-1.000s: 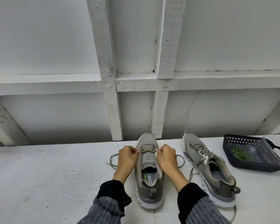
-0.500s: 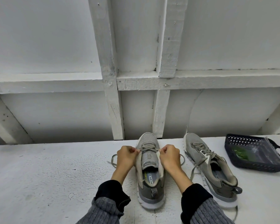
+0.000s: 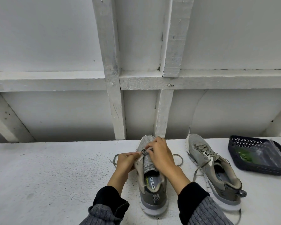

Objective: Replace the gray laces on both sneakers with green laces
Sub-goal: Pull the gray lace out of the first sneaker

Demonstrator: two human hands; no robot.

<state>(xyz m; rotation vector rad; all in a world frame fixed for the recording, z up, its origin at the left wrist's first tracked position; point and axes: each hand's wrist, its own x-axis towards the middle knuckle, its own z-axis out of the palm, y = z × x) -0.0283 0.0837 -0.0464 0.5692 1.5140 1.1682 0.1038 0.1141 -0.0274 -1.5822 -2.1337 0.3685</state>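
The near sneaker (image 3: 152, 189) is standing on the white bench (image 3: 47, 176), close to its front edge, with its long axis running from the front edge to the back edge; the toe is pointing to the back edge and the wall, the heel to the person. The second sneaker (image 3: 212, 172) is lying just to the right of it, also toe toward the back edge but turned a little, so its heel is pointing to the front right. Both are made of gray knitted mesh with pale soles, and each has a striped pull loop at the heel.

The left hand (image 3: 126, 162) is curling its fingers and pinching the left flap of the near sneaker beside the tongue. The right hand (image 3: 161, 155) is lying over the toe part with bent fingers and is pinching the gray lace (image 3: 178, 158) at the lowest eyelets. The loose ends of this flat lace are lying on the bench on both sides of the shoe. The second sneaker is keeping its own gray lace (image 3: 201, 148), loosened.

Near the right edge of the bench a dark perforated plastic basket (image 3: 243, 142) is sitting, tilted. Inside it a clear plastic bag (image 3: 264, 153) is holding the green laces (image 3: 245, 155).

The bench surface is painted white and rough.
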